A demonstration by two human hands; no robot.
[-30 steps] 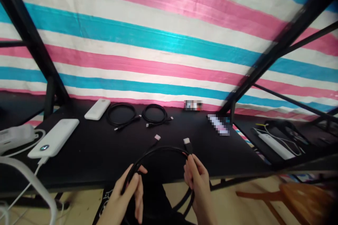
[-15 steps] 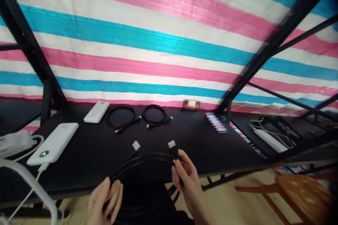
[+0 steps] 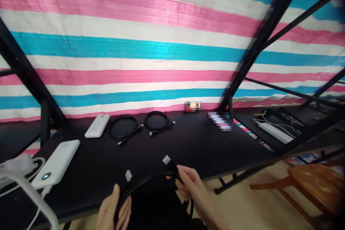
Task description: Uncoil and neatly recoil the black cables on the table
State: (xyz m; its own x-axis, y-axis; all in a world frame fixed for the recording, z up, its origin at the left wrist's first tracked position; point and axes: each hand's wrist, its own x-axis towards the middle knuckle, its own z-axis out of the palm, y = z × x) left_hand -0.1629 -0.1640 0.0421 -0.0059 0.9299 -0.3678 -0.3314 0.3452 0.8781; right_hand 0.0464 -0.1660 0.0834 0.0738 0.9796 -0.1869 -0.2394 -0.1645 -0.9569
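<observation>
Over the near edge of the desk (image 3: 229,147), a black cable (image 3: 148,178) is held in both hands and bent into an arch between them. It is gripped by the left hand (image 3: 115,208), with the thumb raised and the fingers curled; by the right hand (image 3: 191,185) it is pinched between thumb and fingers, just behind one plug (image 3: 166,160). A second plug (image 3: 128,176) is held up just beyond the left hand. Both plugs are turned toward the back of the desk. Toward that back edge, two black coils, a larger (image 3: 121,138) and a smaller (image 3: 156,130), are laid side by side. On the left part of the desk, a small power bank (image 3: 97,126) is placed near the back, and a large one (image 3: 58,163), with a white cord attached, nearer the front. At the desk's left end a white charger (image 3: 18,167) is partly hidden by a white tube (image 3: 32,196). Two items (image 3: 192,106) (image 3: 219,121) at the back right of the desk are blurred. Behind the desk a striped sheet (image 3: 134,18) is hung; to its right, a chair (image 3: 318,187) is seen.
</observation>
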